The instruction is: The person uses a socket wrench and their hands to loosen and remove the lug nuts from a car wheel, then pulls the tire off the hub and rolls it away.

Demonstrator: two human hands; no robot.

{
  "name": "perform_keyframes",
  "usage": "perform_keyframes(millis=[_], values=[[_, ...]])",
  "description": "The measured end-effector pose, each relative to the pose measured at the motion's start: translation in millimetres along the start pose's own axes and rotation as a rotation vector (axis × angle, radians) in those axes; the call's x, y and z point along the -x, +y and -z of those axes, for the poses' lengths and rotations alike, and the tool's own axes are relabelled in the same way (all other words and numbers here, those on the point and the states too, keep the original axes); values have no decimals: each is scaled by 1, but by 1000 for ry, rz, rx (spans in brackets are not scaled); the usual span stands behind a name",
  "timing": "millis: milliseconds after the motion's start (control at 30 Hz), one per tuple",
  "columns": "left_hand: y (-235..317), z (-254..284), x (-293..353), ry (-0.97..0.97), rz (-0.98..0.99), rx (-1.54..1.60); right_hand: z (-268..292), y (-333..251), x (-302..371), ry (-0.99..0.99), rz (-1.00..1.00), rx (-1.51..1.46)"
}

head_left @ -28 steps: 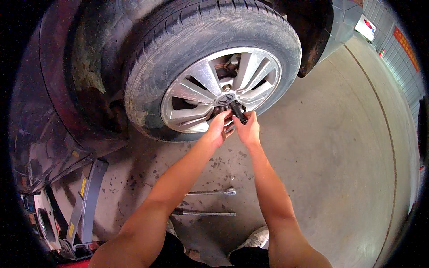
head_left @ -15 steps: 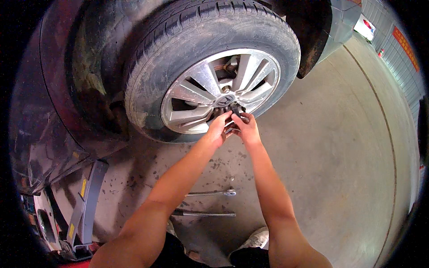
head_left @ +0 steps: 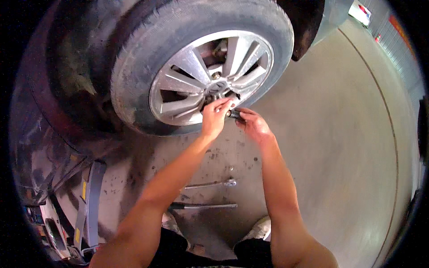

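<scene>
Here's the right hand (head_left: pixel 257 126), fingers and thumb closed around a short dark cylinder (head_left: pixel 235 115), gripping it in front of the tyre's (head_left: pixel 138 71) lower edge! The cylinder lies nearly crosswise, its long axis running left to right with a slight dip at the right; its brassy left end points at the left hand (head_left: pixel 214 118). And that left hand: fingers bunched, tips against the lower part of the silver alloy wheel (head_left: pixel 194 64), though whether anything's pinched there, I cannot tell. Behind it all, a dark, scuffed car body (head_left: pixel 49 120). Down on the spotted grey concrete floor (head_left: pixel 330 156), a ratchet wrench (head_left: pixel 208 184) and a dark-handled bar (head_left: pixel 210 206) lie roughly parallel, a small pale piece (head_left: pixel 231 168) just beyond the wrench's head. Over left, a yellow-marked grey metal frame (head_left: pixel 92 201); far right, a corrugated wall (head_left: pixel 395 40)!
</scene>
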State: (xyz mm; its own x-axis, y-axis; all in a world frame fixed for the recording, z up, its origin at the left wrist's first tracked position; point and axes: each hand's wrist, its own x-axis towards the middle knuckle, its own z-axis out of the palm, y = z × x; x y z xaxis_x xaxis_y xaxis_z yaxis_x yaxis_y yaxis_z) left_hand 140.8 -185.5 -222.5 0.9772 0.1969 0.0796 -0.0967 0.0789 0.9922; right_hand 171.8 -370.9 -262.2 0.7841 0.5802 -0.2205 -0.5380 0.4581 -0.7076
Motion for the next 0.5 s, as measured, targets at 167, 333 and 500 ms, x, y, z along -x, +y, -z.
perform_keyframes(millis=[167, 333, 500], values=[[18, 14, 11, -199, -385, -647, 0, 8, 1, -34, 8, -160], [16, 20, 24, -186, -251, -604, 7, 8, 1, 6, -70, -59], [-14, 33, 55, -64, 72, -514, 11, 16, -4, 361, -82, 289]])
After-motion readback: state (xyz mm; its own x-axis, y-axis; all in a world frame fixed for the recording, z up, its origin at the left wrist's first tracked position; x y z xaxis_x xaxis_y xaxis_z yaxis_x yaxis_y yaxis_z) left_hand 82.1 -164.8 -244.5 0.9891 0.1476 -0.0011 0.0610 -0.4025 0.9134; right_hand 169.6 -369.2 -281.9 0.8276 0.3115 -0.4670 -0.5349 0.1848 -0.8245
